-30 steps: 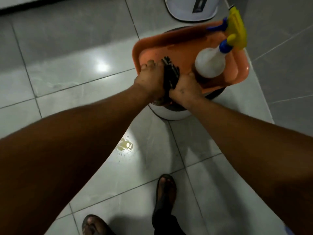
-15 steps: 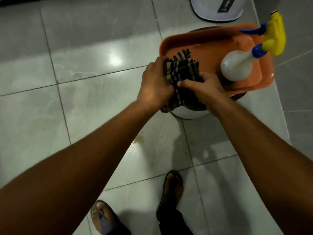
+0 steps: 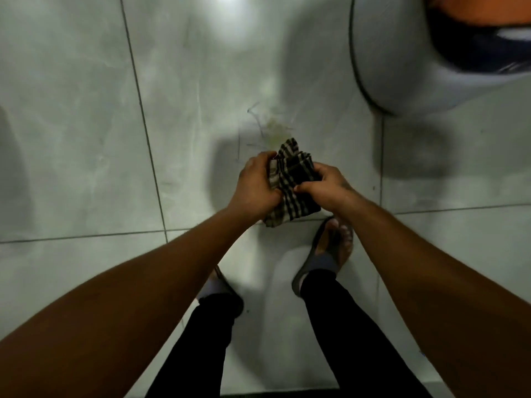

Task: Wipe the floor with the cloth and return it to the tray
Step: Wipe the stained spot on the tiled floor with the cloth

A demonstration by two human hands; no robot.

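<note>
A dark checked cloth (image 3: 293,185) hangs bunched between both hands, above the grey tiled floor. My left hand (image 3: 255,185) grips its left side and my right hand (image 3: 324,186) grips its right side. A small yellowish wet stain (image 3: 275,129) lies on the tile just beyond the cloth. Only a sliver of the orange tray (image 3: 474,10) shows at the top right corner, resting on a round white stool (image 3: 388,67).
My two feet in sandals (image 3: 330,254) stand on the tiles right below the cloth, with dark trousers above them. The stool's round base fills the upper right. Open tiled floor spreads to the left and centre.
Both hands lifted the cloth off the tray and brought it down and toward me over the floor stain. The view tilted down, so the tray and spray bottle left the frame.
</note>
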